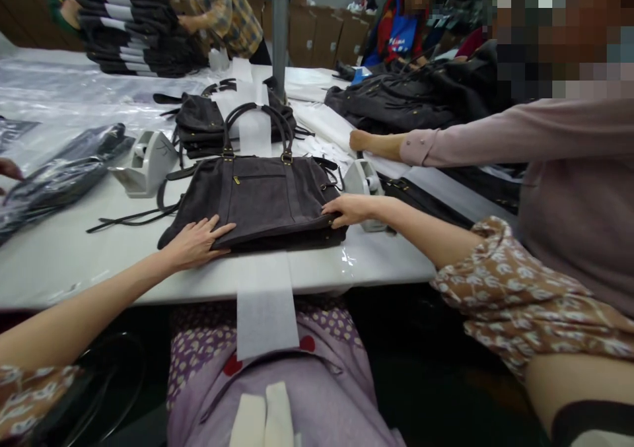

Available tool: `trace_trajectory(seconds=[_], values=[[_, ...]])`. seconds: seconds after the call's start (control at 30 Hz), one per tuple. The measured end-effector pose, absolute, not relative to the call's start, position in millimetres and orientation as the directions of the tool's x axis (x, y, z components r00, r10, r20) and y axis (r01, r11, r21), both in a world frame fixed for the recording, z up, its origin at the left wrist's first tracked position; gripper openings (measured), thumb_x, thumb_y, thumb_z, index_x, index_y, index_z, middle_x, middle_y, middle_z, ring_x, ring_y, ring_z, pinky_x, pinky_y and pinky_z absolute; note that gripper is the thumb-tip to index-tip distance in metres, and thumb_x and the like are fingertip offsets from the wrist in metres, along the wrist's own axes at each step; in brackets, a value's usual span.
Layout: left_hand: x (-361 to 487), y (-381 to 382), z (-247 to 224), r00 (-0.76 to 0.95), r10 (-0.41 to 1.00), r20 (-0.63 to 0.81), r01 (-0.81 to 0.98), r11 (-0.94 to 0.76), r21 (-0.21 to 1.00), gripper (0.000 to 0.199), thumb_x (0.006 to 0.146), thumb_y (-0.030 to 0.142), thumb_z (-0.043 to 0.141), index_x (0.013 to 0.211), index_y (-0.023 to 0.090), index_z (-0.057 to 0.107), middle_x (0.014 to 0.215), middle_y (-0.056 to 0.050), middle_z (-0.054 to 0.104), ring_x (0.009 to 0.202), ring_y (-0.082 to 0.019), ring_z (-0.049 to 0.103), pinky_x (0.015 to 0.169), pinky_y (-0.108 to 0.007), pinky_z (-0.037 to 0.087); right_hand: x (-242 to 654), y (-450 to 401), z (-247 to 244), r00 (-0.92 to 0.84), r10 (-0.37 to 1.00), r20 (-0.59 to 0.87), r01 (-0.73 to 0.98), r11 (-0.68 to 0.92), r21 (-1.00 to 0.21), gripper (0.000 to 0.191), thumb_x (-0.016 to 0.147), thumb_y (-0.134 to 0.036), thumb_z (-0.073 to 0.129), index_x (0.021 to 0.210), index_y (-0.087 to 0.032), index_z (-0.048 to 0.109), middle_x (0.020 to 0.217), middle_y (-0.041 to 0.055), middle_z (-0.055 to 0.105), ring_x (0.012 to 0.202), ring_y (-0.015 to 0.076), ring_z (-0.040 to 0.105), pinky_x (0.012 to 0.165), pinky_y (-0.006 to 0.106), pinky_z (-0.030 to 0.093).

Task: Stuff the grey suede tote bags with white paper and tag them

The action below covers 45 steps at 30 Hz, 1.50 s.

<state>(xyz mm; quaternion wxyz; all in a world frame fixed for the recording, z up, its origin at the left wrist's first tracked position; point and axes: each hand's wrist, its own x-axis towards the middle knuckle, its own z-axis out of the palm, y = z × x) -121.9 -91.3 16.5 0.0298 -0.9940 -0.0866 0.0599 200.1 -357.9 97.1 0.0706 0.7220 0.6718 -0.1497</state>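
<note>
A dark grey handbag [260, 199] lies flat on the white-covered table, its two handles pointing away from me and a short zip across its front. My left hand [198, 241] rests on the bag's lower left edge with fingers spread. At the lower right corner, my right hand [349, 209] grips the bag between thumb and fingers. Beneath the bag runs a white paper strip [267, 315], which hangs over the table's near edge. Loose straps [133, 219] trail out from the bag's left side.
Tape dispensers stand at left [146, 163] and right [364, 183]. More dark bags [201, 120] are stacked behind, near a metal post [280, 37]. Plastic-wrapped bags [64, 170] lie left. A co-worker's arm [446, 144] reaches in from the right; other people work farther back.
</note>
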Motion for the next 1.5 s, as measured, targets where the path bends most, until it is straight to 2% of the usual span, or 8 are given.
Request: trace_trajectory(seconds=[0.27, 0.43, 0.63, 0.9, 1.07, 1.17, 1.27, 1.5], values=[[-119.1, -85.4, 17.6, 0.977, 0.139, -0.161, 0.128, -0.989, -0.073, 0.066, 0.086, 0.06, 0.042, 0.144, 0.033, 0.028, 0.137, -0.016, 0.039, 0.115, -0.035, 0.047, 0.088, -0.046, 0.043, 200.7, -362.1, 106.9, 0.097, 0.934, -0.343, 0.971, -0.164, -0.173, 0.027, 0.074, -0.038, 0.065, 0.089, -0.017, 0.072, 0.071, -0.0046, 0.063, 0.07, 0.0107, 0.049, 0.072, 0.023, 0.033], [-121.8, -84.4, 12.3, 0.969, 0.169, -0.182, 0.16, -0.985, -0.064, 0.066, 0.086, 0.06, 0.041, 0.145, 0.036, 0.023, 0.142, -0.016, 0.034, 0.123, -0.041, 0.04, 0.09, -0.059, 0.038, 183.7, -376.3, 88.2, 0.16, 0.971, -0.178, 0.987, -0.161, 0.005, 0.016, 0.082, -0.035, 0.062, 0.082, -0.02, 0.069, 0.079, 0.0035, 0.063, 0.081, 0.0178, 0.05, 0.072, 0.026, 0.033], [-130.7, -93.4, 5.0, 0.968, 0.239, -0.08, 0.235, -0.97, -0.062, 0.07, 0.085, 0.056, 0.048, 0.146, 0.035, 0.021, 0.15, -0.019, 0.021, 0.128, -0.044, 0.035, 0.096, -0.063, 0.03, 167.0, -399.7, 20.2, 0.123, 0.984, 0.128, 0.972, -0.145, 0.183, 0.033, 0.096, -0.014, 0.031, 0.102, -0.014, 0.064, 0.08, 0.0089, 0.061, 0.079, 0.0205, 0.047, 0.071, 0.032, 0.033], [-131.3, -97.1, 2.2, 0.962, 0.26, -0.087, 0.255, -0.965, -0.068, 0.066, 0.085, 0.057, 0.049, 0.144, 0.041, 0.022, 0.151, -0.016, 0.023, 0.131, -0.044, 0.031, 0.098, -0.061, 0.03, 147.5, -419.8, 15.6, 0.044, 0.974, 0.222, 0.954, -0.106, 0.28, 0.049, 0.09, -0.008, 0.039, 0.138, -0.017, 0.041, 0.12, 0.0155, 0.053, 0.111, 0.0259, 0.047, 0.094, 0.04, 0.036], [-130.3, -96.7, -2.7, 0.963, 0.26, -0.065, 0.255, -0.964, -0.082, 0.065, 0.085, 0.054, 0.05, 0.143, 0.042, 0.023, 0.149, -0.018, 0.026, 0.132, -0.042, 0.031, 0.097, -0.059, 0.03, 129.9, -426.7, 26.2, 0.035, 0.975, 0.219, 0.974, -0.082, 0.21, 0.049, 0.086, -0.029, 0.052, 0.132, -0.011, 0.049, 0.126, 0.0197, 0.051, 0.123, 0.0324, 0.041, 0.103, 0.05, 0.03], [-129.7, -96.7, -4.9, 0.963, 0.262, -0.065, 0.257, -0.963, -0.078, 0.064, 0.085, 0.053, 0.05, 0.143, 0.042, 0.023, 0.149, -0.017, 0.026, 0.132, -0.042, 0.031, 0.098, -0.058, 0.03, 134.9, -408.1, 37.1, 0.001, 0.992, 0.124, 0.992, -0.017, 0.127, 0.038, 0.093, -0.039, 0.043, 0.103, -0.01, 0.066, 0.101, 0.0171, 0.064, 0.104, 0.0272, 0.056, 0.093, 0.042, 0.04], [-128.7, -98.2, -4.5, 0.961, 0.272, -0.058, 0.268, -0.961, -0.071, 0.064, 0.085, 0.052, 0.05, 0.143, 0.042, 0.024, 0.149, -0.017, 0.027, 0.132, -0.043, 0.032, 0.098, -0.059, 0.029, 142.8, -372.6, 50.2, 0.101, 0.994, -0.047, 0.992, -0.096, 0.087, 0.054, 0.098, -0.045, 0.03, 0.078, -0.014, 0.07, 0.073, 0.0134, 0.066, 0.079, 0.0234, 0.063, 0.075, 0.037, 0.045], [-128.5, -99.9, -1.8, 0.961, 0.273, -0.047, 0.273, -0.962, -0.002, 0.066, 0.083, 0.057, 0.051, 0.142, 0.042, 0.027, 0.151, -0.015, 0.025, 0.133, -0.043, 0.029, 0.1, -0.062, 0.026, 135.1, -347.6, 43.2, 0.356, 0.931, 0.077, 0.934, -0.355, -0.027, 0.054, 0.094, -0.058, 0.031, 0.105, -0.014, 0.062, 0.101, 0.0145, 0.064, 0.097, 0.0247, 0.058, 0.086, 0.038, 0.043]])
